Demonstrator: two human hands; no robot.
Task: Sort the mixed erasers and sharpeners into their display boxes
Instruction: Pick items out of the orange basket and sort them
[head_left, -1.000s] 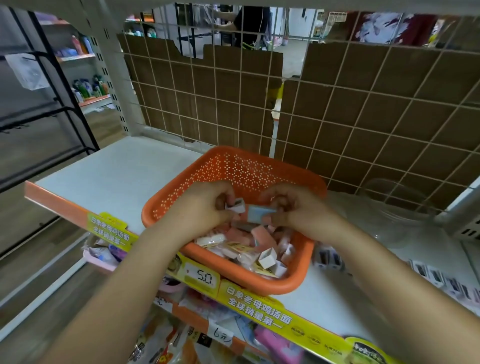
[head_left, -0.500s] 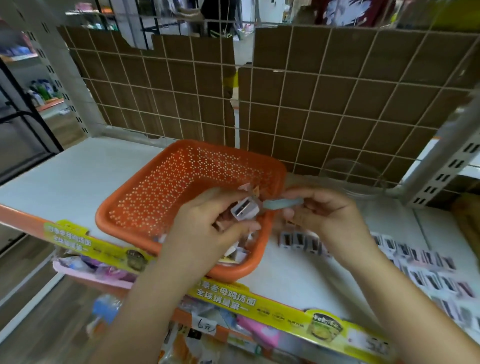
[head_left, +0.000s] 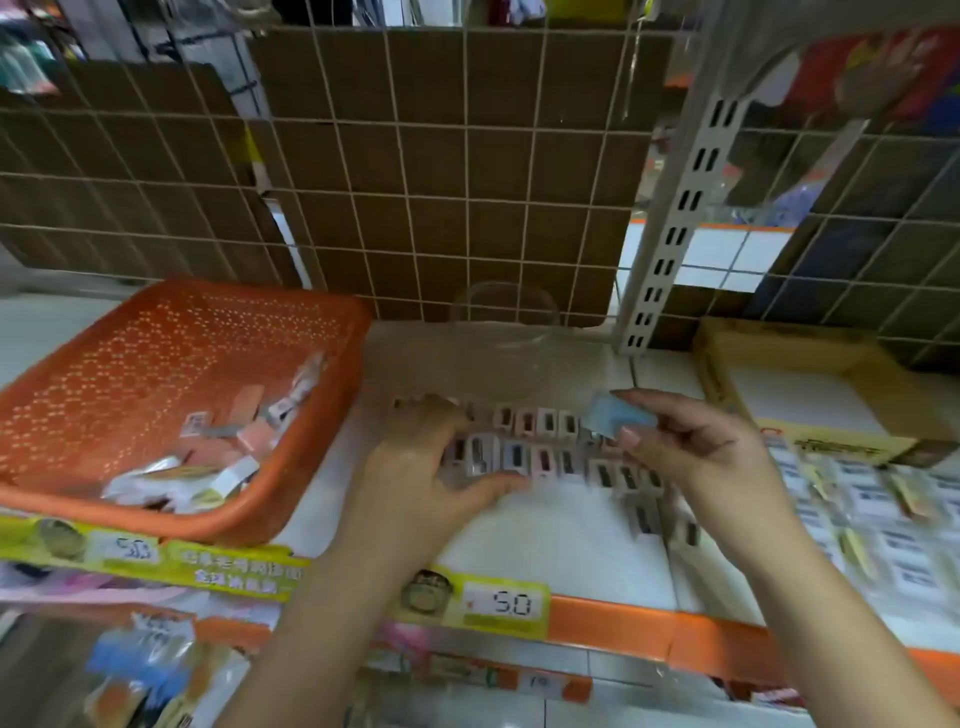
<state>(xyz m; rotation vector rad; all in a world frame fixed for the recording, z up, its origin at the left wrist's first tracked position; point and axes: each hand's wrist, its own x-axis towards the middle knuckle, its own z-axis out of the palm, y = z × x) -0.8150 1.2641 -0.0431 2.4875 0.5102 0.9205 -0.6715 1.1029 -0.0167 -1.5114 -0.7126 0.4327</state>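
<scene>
Sharpeners (head_left: 540, 447) stand in tidy rows on the shelf (head_left: 561, 535), right under and between both hands, each a small pale block in pink, white or blue with a dark slot. Judging by those rows, a good share of the sorting is done, but the orange basket (head_left: 171, 364) off to the left hand's outer side holds a loose heap of pink erasers and wrapped pieces, so plenty is left.

My left hand (head_left: 431, 467) rests on the near-left end of the rows, fingers curved down over a sharpener; blur hides whether they pinch it or just press it into line, so I cannot tell how that grip stands. My right hand (head_left: 691, 452) pinches a flat blue eraser (head_left: 618, 415) between thumb and forefinger, held just above the far-right end of the rows and touching nothing else. It looks thin, rectangular and plain.

Beyond that hand, further right, lies a tray of packets (head_left: 883, 504) with dark labels, and behind it a cardboard box (head_left: 810, 374) that shows only its pale floor. The eraser likely belongs over there, though which box takes it is unclear.
</scene>
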